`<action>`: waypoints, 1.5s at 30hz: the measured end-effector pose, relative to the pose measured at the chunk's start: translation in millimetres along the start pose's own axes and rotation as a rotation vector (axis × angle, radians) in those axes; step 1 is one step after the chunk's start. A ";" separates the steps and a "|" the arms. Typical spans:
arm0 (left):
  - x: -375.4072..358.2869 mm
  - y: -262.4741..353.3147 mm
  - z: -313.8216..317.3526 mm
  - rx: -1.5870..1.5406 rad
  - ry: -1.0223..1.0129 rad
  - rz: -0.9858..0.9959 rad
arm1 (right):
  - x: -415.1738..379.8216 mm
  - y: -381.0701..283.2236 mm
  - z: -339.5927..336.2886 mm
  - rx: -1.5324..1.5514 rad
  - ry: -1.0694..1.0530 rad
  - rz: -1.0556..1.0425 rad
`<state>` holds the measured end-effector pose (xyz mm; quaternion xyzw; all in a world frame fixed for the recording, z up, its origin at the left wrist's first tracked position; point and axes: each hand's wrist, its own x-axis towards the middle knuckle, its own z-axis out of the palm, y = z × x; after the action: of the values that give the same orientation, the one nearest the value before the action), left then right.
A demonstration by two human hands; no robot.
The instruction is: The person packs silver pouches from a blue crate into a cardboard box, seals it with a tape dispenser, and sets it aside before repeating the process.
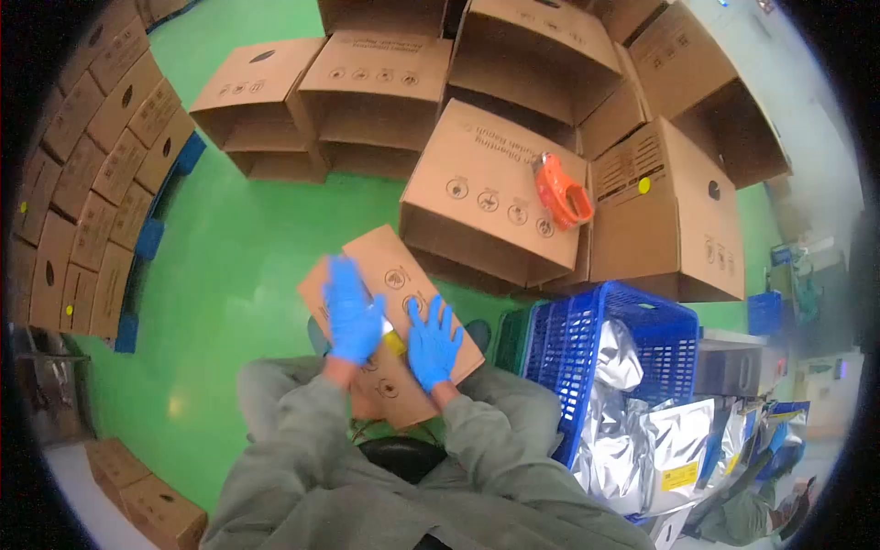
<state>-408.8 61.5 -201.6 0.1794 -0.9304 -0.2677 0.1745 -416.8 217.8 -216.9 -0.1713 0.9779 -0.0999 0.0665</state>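
Observation:
A brown cardboard box (378, 247) sits between my knees, its top flaps folded inward with a gap between them. In that gap shows a bit of a silver pouch with a yellow label (393, 342). My left hand (355, 313), in a blue glove, lies on the left flap with fingers stretched out, their tips smeared by motion. On the right flap my right hand (434, 343), gloved the same way, presses flat with its fingers spread. Neither hand grips anything.
Open cartons (367, 82) are stacked ahead. An orange tape dispenser (561, 194) lies on one carton. At my right stands a blue crate (550, 348) with silver pouches (680, 445). Boxes on a blue pallet (149, 240) rise at left. Another person's sleeve (738, 518) shows lower right.

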 end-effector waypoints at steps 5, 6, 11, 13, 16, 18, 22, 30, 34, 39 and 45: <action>16.6 -17.1 30.8 0.339 -0.310 0.071 | 77.0 92.6 -79.9 0.632 0.188 -0.067; 11.5 -17.1 25.0 0.308 -0.331 0.106 | 94.6 93.7 -150.4 0.347 0.161 0.063; 27.0 -23.1 15.3 0.269 -0.334 0.242 | 201.3 156.2 -207.0 -0.183 0.272 0.272; 32.8 -24.7 5.7 0.258 -0.415 0.354 | 216.1 169.7 -188.4 -0.292 0.122 0.214; 29.3 -33.0 10.5 0.249 -0.364 0.386 | 201.4 143.7 -197.6 0.026 0.226 0.075; 27.9 -39.4 18.5 0.222 -0.361 0.357 | 150.8 94.9 -220.4 1.064 0.161 -0.055; 27.7 -39.7 18.3 0.228 -0.348 0.359 | 21.6 26.2 -210.6 1.365 0.002 -0.085; 22.0 -33.0 17.8 0.247 -0.300 0.369 | -44.5 32.5 -47.2 0.934 -0.255 0.057; 8.7 -0.8 -19.8 -0.225 -0.719 -0.079 | -62.1 45.0 -37.1 1.003 -0.129 -0.007; -33.3 -14.5 -7.7 -1.227 -0.971 -0.772 | -64.9 56.0 -26.9 0.984 -0.181 0.003; -31.0 -6.3 0.3 -1.429 -0.851 -0.771 | -62.9 53.2 -35.4 0.887 -0.163 -0.046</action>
<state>-380.2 69.9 -212.5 0.2131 -0.4049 -0.8628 -0.2148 -381.0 294.9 -188.1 -0.1553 0.8281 -0.4970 0.2079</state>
